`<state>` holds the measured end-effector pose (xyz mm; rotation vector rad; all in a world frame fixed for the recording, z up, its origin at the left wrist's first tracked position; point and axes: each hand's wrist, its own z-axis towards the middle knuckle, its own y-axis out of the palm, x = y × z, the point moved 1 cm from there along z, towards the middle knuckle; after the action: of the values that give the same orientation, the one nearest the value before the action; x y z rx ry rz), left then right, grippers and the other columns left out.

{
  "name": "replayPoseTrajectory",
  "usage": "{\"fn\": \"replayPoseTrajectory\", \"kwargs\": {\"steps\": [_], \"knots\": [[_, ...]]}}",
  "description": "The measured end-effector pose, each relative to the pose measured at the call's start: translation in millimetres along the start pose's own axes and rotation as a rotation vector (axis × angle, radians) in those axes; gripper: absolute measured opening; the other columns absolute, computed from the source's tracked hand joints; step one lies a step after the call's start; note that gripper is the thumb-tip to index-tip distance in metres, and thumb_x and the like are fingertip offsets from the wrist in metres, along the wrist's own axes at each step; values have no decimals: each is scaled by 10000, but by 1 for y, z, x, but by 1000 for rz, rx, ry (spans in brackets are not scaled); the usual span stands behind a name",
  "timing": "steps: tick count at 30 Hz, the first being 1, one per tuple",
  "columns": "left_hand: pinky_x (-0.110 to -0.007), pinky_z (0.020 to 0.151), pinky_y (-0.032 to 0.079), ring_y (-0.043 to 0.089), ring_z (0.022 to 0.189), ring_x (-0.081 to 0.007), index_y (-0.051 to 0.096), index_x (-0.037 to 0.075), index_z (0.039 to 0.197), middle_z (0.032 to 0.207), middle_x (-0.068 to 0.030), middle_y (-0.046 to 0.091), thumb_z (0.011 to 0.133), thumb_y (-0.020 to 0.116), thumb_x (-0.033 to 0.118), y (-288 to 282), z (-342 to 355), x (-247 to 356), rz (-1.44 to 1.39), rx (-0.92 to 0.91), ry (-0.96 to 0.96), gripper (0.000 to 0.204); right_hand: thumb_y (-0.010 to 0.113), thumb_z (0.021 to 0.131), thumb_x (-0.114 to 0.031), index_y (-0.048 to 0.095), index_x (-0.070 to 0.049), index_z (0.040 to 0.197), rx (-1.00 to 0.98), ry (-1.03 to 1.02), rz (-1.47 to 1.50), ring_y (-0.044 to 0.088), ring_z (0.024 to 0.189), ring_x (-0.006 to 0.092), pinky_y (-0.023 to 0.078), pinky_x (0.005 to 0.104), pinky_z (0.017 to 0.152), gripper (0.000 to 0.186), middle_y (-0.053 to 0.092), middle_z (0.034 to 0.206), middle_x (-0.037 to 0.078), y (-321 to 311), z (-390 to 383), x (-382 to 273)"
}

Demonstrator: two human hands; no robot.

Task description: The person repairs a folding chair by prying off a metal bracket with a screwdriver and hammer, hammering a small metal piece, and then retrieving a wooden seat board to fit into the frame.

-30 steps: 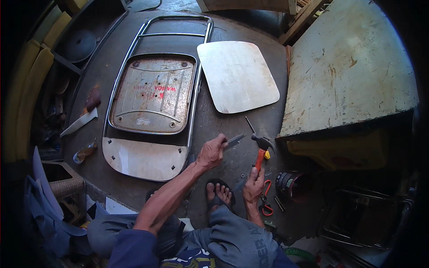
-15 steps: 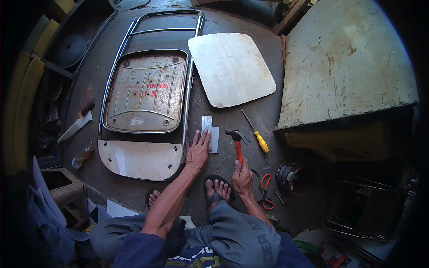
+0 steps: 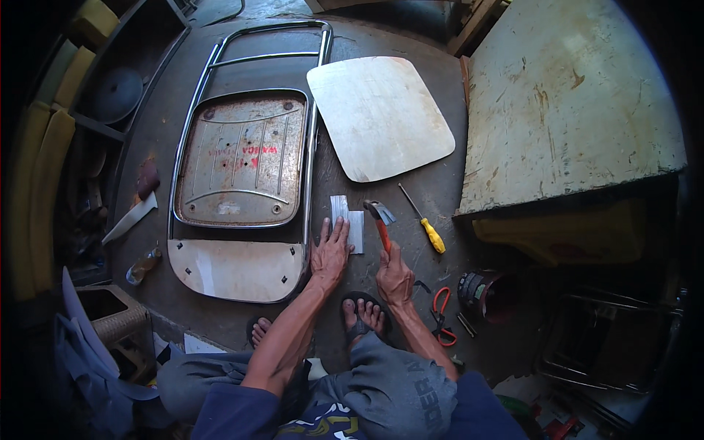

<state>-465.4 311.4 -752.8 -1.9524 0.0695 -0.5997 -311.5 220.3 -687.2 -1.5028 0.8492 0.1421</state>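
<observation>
My left hand [image 3: 331, 254] lies flat with its fingers stretched over two thin silvery metal strips [image 3: 356, 231] on the dark floor. The strips are side by side and partly hidden under the fingers. In my right hand [image 3: 395, 281] is the orange handle of a claw hammer [image 3: 383, 227]; its head is raised just right of the strips. Left of my left hand lies a folding chair with a chromed tube frame [image 3: 268, 55], a rusty metal seat pan [image 3: 246, 165] and a pale back panel [image 3: 235, 270].
A pale rounded board [image 3: 381, 117] lies beyond the strips. To the right are a yellow-handled screwdriver [image 3: 433, 235], an orange-handled cutting tool [image 3: 443, 312], a round can [image 3: 477, 290] and a worn tabletop [image 3: 572, 103]. A knife [image 3: 132, 218] and small bottle [image 3: 143, 265] lie at left.
The hammer has swung a little to the left, and its head has turned and risen slightly. My left hand stays on the strips. The whole view has shifted slightly.
</observation>
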Motion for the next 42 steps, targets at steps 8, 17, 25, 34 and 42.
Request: {"fn": "replayPoseTrajectory", "kwargs": {"steps": [8,17,25,34,42], "knots": [[-646,1208,108,181,1542,-351,340,112,1568,1644,-89,304,949,503,175,-17,7,9,-100,74,73,644,520,1032,-269,507,-100,1231,47,-6,-12,666,739,485,500,569,596,261,670,824,262,8,-40,32],[-610,1224,123,112,1553,-375,316,104,1579,1651,-78,291,994,470,208,-17,6,7,-12,4,115,614,537,1021,-267,501,-104,1274,-122,-72,-172,670,722,469,507,562,593,303,679,850,230,25,-46,61],[-649,1205,103,121,1552,-369,291,120,1589,1660,-79,268,1004,500,248,-7,7,-5,12,23,145,634,571,998,-220,502,-97,1252,-150,-10,-93,668,770,469,509,546,602,290,684,926,238,8,-55,49],[-543,1213,229,328,1469,-406,445,-9,1469,1530,-226,429,925,564,196,6,-13,16,-28,338,160,593,497,1040,-332,499,-102,1256,-84,140,-41,660,744,505,483,592,607,316,673,797,273,-2,-25,39],[-485,1230,240,351,1465,-385,407,-62,1473,1515,-252,437,947,499,217,23,-43,30,29,118,373,603,522,1032,-292,540,-109,1273,28,-204,148,676,760,475,516,561,633,304,680,861,263,-15,6,-9]]}}
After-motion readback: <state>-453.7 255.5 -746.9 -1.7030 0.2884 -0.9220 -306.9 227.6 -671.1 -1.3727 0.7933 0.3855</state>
